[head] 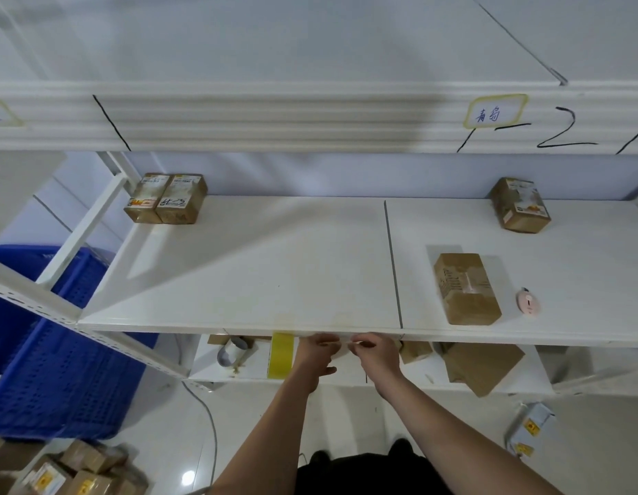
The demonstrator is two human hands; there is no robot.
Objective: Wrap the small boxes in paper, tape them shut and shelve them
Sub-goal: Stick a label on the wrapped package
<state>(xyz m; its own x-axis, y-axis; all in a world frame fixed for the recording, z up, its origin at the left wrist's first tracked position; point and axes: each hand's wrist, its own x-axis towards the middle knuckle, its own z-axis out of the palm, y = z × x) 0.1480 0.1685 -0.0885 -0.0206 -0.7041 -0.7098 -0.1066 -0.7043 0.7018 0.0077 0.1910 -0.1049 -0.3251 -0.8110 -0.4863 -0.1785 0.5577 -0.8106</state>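
My left hand (315, 355) and my right hand (376, 353) meet just below the front edge of the white middle shelf (274, 280). Their fingertips pinch a thin pale strip (346, 340) stretched between them; it looks like clear tape. A wrapped brown box (465, 289) lies on the shelf to the right. Two more wrapped boxes (165, 199) stand at the back left, and one wrapped box (519, 205) at the back right. A yellow tape strip (282, 355) hangs from the shelf edge beside my left hand. Brown paper sheets (483, 367) lie on the lower shelf.
A tape roll (232, 351) sits on the lower shelf at the left. A small pink cutter (528, 302) lies right of the wrapped box. A blue crate (53, 351) stands at the left. Several boxes (67, 473) are piled on the floor, and loose cartons (530, 428) lie at the right.
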